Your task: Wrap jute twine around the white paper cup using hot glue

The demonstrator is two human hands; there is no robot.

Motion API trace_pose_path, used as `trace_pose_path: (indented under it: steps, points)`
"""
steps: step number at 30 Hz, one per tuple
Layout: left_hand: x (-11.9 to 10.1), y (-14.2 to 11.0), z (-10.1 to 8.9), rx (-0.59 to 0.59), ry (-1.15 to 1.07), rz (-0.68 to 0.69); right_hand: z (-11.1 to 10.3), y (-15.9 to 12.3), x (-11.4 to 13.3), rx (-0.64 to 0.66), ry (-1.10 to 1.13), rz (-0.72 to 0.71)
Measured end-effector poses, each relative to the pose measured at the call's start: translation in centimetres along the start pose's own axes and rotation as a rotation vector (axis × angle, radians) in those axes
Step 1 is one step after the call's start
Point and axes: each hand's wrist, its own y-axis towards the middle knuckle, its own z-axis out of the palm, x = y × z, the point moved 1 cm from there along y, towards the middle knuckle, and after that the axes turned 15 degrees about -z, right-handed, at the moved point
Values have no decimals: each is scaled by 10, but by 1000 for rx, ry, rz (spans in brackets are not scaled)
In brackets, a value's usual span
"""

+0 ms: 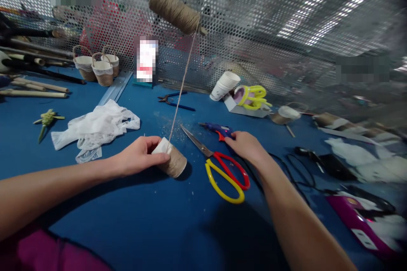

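Observation:
My left hand (141, 154) grips a small paper cup (174, 163) partly wrapped in brown twine, tipped on its side just above the blue table. A strand of twine (182, 84) runs taut from the cup up to a large spool (173, 10). My right hand (244, 144) is closed around the handle of a blue glue gun (219, 129) with a red trigger, its nozzle pointing left. Between my hands lie scissors (206, 152) with one red and one yellow handle, blades slightly apart.
White lace (98, 125) lies left, near a green woven figure (47, 119). Small twine baskets (103, 72) stand behind. Pliers (178, 102), stacked paper cups (225, 84) and a box of yellow loops (251, 101) sit farther back. Cables (299, 173) and a purple power strip (359, 220) are right.

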Motion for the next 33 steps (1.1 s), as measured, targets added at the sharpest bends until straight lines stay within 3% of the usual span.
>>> trace_pose_path:
  steps: [3,6,12,15,21,25,29,33]
  points:
    - [-2,-3,0,58,14,-2,1,3,-1,68,46,16]
    - [-5,-5,0,86,42,13,2,3,-6,54,118,33]
    - [-7,-7,2,89,50,34,2,-7,-5,-183,397,48]
    - [-6,-7,2,92,50,25,-8,-27,9,-278,587,-33]
    - [-5,-4,2,122,12,43,-21,-84,47,-156,906,-329]
    - [-6,-4,-1,93,31,60,-16,-106,63,-105,800,-346]
    - [-5,-5,-1,84,93,104,-15,-110,68,-33,752,-370]
    - [-3,-6,-1,63,190,177,-11,-109,64,-80,699,-412]
